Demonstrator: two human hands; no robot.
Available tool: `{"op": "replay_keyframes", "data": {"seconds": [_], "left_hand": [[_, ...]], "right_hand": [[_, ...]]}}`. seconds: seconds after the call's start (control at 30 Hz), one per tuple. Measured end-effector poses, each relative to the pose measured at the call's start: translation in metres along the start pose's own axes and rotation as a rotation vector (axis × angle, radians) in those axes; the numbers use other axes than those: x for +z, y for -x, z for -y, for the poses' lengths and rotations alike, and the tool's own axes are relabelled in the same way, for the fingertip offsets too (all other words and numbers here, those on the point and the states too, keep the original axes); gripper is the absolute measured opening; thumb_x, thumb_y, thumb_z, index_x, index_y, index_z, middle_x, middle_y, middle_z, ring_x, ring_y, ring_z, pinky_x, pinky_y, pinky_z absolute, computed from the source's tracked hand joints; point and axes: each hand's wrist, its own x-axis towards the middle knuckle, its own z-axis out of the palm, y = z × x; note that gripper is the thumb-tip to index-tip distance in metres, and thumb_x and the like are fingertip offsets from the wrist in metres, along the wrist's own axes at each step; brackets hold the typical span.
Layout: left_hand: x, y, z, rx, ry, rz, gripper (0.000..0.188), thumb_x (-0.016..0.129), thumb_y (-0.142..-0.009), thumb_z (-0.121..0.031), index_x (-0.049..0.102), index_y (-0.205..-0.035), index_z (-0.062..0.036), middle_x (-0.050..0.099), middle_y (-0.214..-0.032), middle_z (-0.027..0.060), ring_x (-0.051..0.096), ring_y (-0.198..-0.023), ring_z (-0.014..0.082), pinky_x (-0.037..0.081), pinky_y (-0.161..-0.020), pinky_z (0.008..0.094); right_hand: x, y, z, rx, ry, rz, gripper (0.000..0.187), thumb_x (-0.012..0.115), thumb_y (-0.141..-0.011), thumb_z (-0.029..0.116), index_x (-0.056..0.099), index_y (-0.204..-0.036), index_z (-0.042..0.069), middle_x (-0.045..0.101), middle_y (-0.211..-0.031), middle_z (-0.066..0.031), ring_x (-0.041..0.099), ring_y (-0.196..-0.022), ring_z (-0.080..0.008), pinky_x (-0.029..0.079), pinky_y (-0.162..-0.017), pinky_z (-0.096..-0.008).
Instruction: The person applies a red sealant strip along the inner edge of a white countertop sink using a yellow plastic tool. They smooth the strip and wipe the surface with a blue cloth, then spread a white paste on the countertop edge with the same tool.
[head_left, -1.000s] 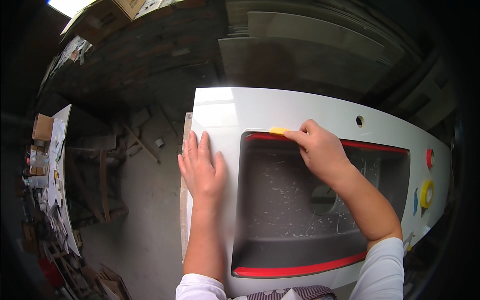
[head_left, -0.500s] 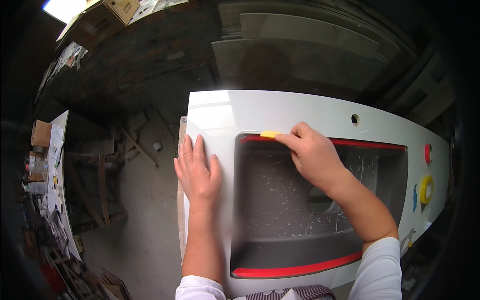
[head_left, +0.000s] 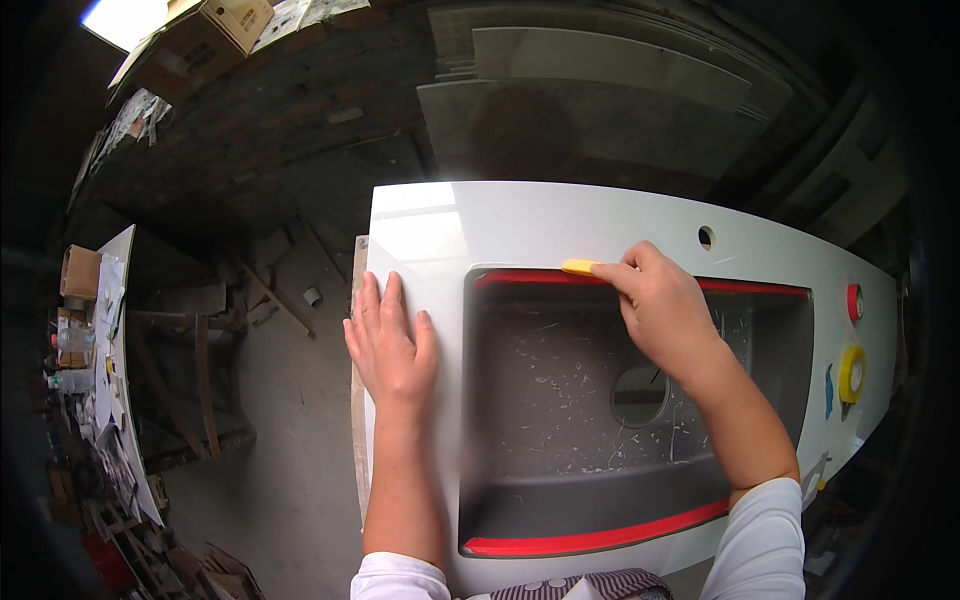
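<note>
A white countertop (head_left: 560,215) lies before me with a grey sink (head_left: 560,380) set into it. Red tape (head_left: 600,543) runs along the sink's near and far edges. In my right hand (head_left: 665,310) I grip a small yellow scraper (head_left: 581,267), its edge against the far rim of the sink. My left hand (head_left: 393,345) rests flat on the countertop's left margin, fingers spread and holding nothing. White shavings and crumbs are scattered on the sink bottom, around the round drain hole (head_left: 640,395).
Right of the sink lie a red tape roll (head_left: 855,302), a yellow tape roll (head_left: 852,374) and a blue scrap (head_left: 829,390). A small round hole (head_left: 707,238) pierces the countertop. A cluttered bench (head_left: 120,400) stands at left; pale panels (head_left: 610,65) lean behind.
My right hand has slid the yellow scraper rightward along the sink's far rim, uncovering more of the drain hole. My left hand keeps its place on the countertop.
</note>
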Motion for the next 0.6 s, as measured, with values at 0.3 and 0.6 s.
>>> {"op": "replay_keyframes", "data": {"seconds": [0.3, 0.6], "left_hand": [[0.002, -0.001, -0.001, 0.007, 0.006, 0.008, 0.056, 0.058, -0.089, -0.02, 0.049, -0.143, -0.0092, 0.039, -0.154, 0.0173, 0.033, -0.144, 0.0344, 0.019, -0.118, 0.0564], [0.001, 0.0, -0.001, -0.01, 0.004, 0.012, 0.056, 0.058, -0.089, -0.02, 0.049, -0.143, -0.0089, 0.038, -0.154, 0.0174, 0.032, -0.145, 0.0338, 0.018, -0.118, 0.0557]], "right_hand": [[0.041, -0.032, 0.033, -0.093, -0.083, 0.037, 0.031, 0.062, -0.082, -0.005, 0.071, -0.108, 0.009, 0.06, -0.093, -0.0109, 0.064, -0.081, -0.0286, 0.054, -0.07, -0.038], [0.035, -0.018, 0.008, -0.008, -0.086, 0.037, 0.03, 0.064, -0.084, -0.004, 0.073, -0.107, 0.013, 0.059, -0.092, -0.0096, 0.063, -0.079, -0.0281, 0.053, -0.07, -0.037]]}}
